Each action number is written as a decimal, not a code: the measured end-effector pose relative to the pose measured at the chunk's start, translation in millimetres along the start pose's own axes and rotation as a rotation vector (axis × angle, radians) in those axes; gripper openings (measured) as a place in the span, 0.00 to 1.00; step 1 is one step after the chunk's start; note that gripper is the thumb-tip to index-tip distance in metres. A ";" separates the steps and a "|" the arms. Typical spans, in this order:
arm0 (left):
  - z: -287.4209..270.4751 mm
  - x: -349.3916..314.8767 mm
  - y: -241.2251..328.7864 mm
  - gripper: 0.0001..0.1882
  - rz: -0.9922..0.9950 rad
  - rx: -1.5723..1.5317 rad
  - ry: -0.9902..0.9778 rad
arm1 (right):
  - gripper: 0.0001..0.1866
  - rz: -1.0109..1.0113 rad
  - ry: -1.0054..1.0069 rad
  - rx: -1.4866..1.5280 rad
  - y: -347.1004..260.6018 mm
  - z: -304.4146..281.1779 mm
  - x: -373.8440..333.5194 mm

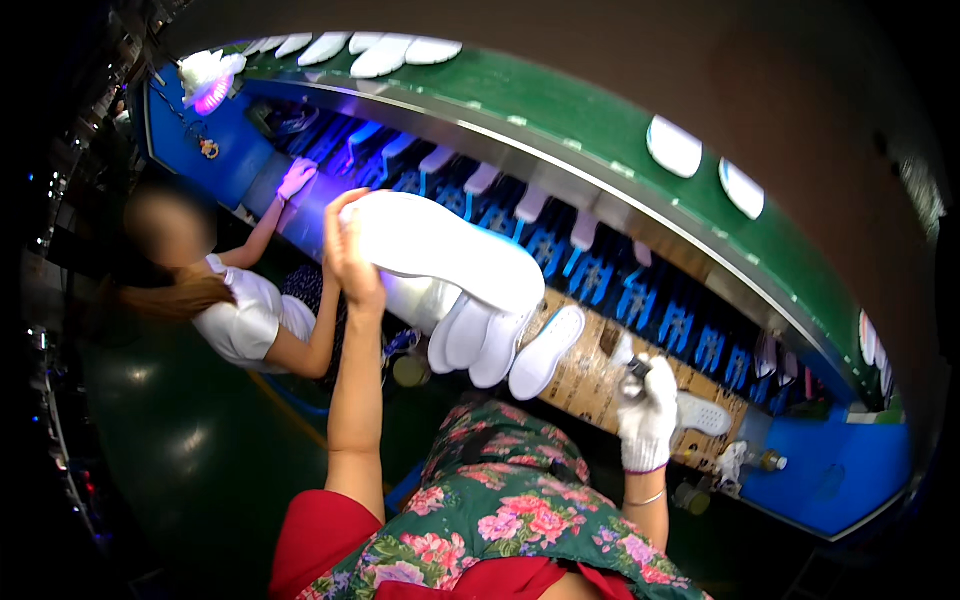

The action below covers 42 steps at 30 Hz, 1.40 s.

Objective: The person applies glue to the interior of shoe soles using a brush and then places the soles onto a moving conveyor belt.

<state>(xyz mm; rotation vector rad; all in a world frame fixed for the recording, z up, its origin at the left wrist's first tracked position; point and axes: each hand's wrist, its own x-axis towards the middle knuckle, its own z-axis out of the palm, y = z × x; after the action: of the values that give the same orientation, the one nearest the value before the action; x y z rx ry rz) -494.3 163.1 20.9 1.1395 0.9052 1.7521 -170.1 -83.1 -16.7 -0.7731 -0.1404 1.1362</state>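
Note:
My bare left hand [350,258] grips one end of a large white shoe sole [445,240], raised over the bench, its other end pointing right. Below it several more white soles [470,335] overlap, and a single sole [548,352] lies tilted beside them on the brown bench top [590,385]. In a white knitted glove, my right hand [648,415] is closed around a small black tool [638,370]; its exact kind is unclear. A pale perforated sole [703,413] rests just right of that hand.
A co-worker [245,310] sits at the left, one hand [297,178] on the bench in violet light. Behind the bench runs a row of blue racks [590,270]. Above them a green conveyor belt [560,115] carries white soles [675,147]. A blue panel [830,470] closes the right end.

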 end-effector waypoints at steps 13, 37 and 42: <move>74.2 -165.8 -34.1 0.24 -1.165 -0.499 -0.603 | 0.11 0.056 -0.098 -0.204 -0.2 63.8 -29.0; 107.2 -231.7 7.5 0.50 -1.272 -0.567 -0.513 | 0.18 -1.039 -0.384 -1.485 -19.0 72.7 -22.4; 97.3 -218.4 2.2 0.48 -1.222 -0.524 -0.658 | 0.13 -0.853 -0.476 -1.364 -10.3 81.2 -35.6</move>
<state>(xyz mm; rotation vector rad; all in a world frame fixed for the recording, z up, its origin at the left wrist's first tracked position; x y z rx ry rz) -352.0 -25.0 -18.0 0.5020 0.4666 0.4780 -216.4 -76.4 59.3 -1.3867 -1.6013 0.2308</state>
